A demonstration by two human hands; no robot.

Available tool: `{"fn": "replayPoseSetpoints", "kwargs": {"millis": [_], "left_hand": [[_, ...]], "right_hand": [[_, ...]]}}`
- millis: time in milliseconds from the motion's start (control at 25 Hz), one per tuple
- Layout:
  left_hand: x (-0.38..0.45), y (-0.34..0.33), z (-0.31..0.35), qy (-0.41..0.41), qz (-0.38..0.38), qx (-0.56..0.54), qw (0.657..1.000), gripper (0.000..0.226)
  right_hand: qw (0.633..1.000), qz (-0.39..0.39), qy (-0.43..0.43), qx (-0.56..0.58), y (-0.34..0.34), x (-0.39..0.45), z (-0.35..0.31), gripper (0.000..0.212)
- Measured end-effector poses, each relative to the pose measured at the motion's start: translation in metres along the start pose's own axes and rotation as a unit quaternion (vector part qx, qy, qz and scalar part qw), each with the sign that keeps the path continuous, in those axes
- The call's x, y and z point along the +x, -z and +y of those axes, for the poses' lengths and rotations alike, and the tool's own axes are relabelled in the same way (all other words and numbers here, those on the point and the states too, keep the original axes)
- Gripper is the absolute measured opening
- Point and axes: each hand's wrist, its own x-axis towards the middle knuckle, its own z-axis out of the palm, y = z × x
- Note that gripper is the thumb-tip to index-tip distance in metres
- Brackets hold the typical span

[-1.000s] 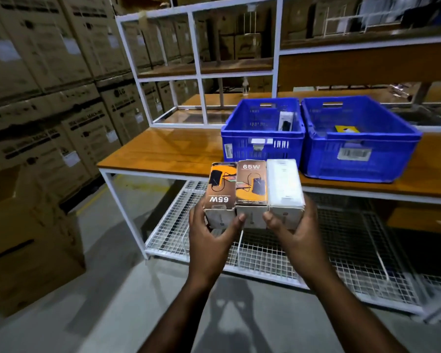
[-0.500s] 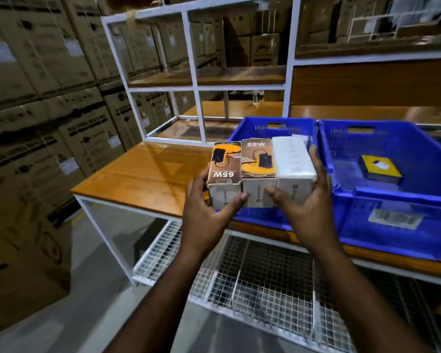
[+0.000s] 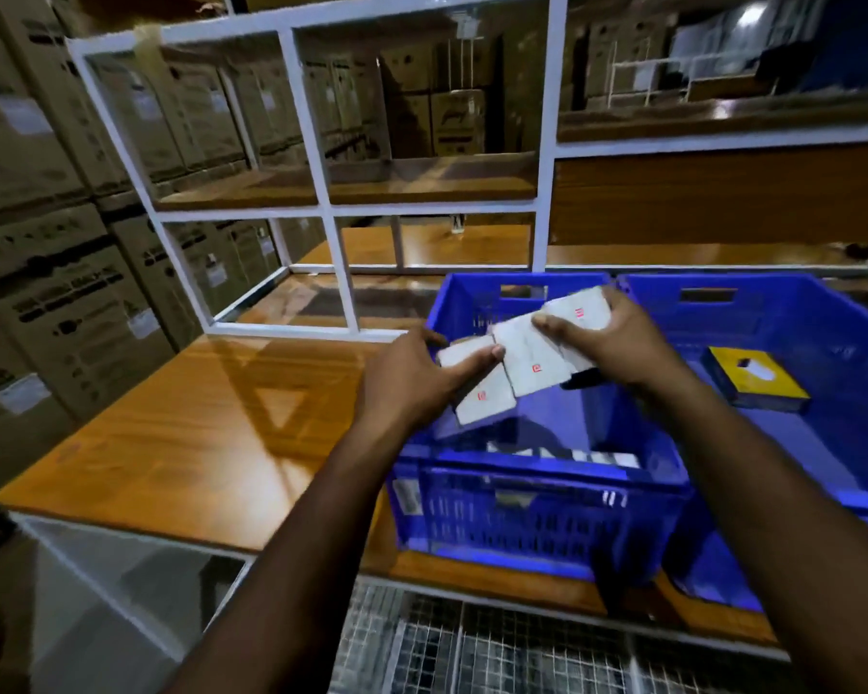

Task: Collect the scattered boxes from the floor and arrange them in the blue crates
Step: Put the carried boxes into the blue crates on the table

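Two hands [image 3: 412,378] [image 3: 617,338] grip white boxes [image 3: 532,363] over blue crate [image 3: 537,508] on orange table [image 3: 211,418] amid stacked cartons [image 3: 61,313].

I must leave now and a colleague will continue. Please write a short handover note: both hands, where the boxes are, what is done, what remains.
Left hand: holds the left end of a row of three boxes, thumb on top.
Right hand: holds the right end of the same row.
The boxes hang tilted above the left crate, white undersides up, not yet set down.
Done: something white already lies low in the left crate, too blurred to identify; a yellow box lies in the right crate.
Left: lower the three boxes into the left crate and release. The floor is barely in view, so I cannot tell whether more boxes remain.
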Motion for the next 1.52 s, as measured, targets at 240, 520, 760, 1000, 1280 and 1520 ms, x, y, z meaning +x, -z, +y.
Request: {"fn": "replayPoseSetpoints", "kwargs": {"millis": [240, 520, 760, 1000, 1280, 1520], "left_hand": [[0.058, -0.013, -0.027, -0.016, -0.193, 0.172, 0.966, 0.084], [0.061, 0.004, -0.041, -0.046, -0.15, 0.267, 0.951, 0.068], [0.023, 0.0, -0.014, 0.03, -0.245, 0.058, 0.967, 0.098], [0.022, -0.025, -0.009, 0.032, -0.113, 0.098, 0.988, 0.082], [0.029, -0.035, 0.003, 0.007, -0.005, 0.205, 0.979, 0.087], [0.013, -0.066, -0.019, 0.021, -0.146, 0.287, 0.946, 0.066]], "right_hand": [[0.982, -0.118, -0.1, -0.107, -0.036, 0.083, 0.019, 0.036], [0.973, -0.183, -0.12, -0.069, -0.085, 0.104, 0.038, 0.034], [0.963, -0.245, -0.079, -0.077, -0.089, 0.106, 0.041, 0.046], [0.968, -0.237, -0.042, -0.069, -0.074, 0.109, 0.034, 0.053], [0.985, -0.168, 0.021, 0.03, -0.082, 0.117, 0.032, 0.038], [0.981, -0.157, -0.114, -0.013, -0.079, 0.102, 0.082, 0.047]]}}
